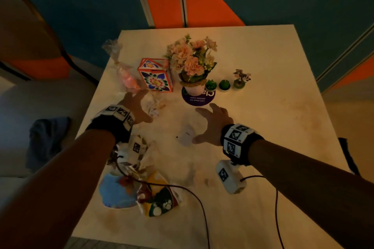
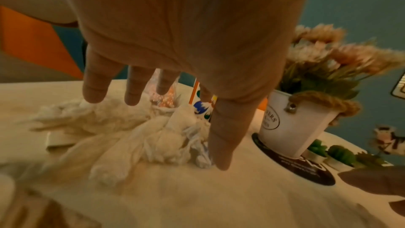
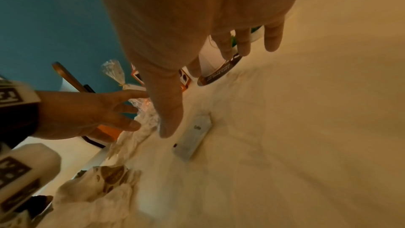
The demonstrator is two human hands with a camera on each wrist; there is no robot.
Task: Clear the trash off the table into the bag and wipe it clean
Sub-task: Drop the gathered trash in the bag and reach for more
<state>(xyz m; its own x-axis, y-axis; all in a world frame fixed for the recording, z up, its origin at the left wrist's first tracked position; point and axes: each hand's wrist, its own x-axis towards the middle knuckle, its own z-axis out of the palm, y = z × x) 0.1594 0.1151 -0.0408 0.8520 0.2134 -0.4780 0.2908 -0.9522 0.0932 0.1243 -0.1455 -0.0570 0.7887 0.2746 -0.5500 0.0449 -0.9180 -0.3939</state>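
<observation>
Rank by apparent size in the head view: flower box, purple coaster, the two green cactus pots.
1. Flower box
2. Purple coaster, partly hidden under the flower pot
3. Two cactus pots: look alike, no ranking

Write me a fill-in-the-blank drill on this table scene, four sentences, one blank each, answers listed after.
1. Both hands, the left hand and the right hand, hold ____.
2. The left hand reaches over the crumpled ____ tissue.
3. The flower pot stands on a round dark ____.
4. Beside the flower pot stand two small ____ cactus figures.

Missing words: nothing; white; coaster; green
</observation>
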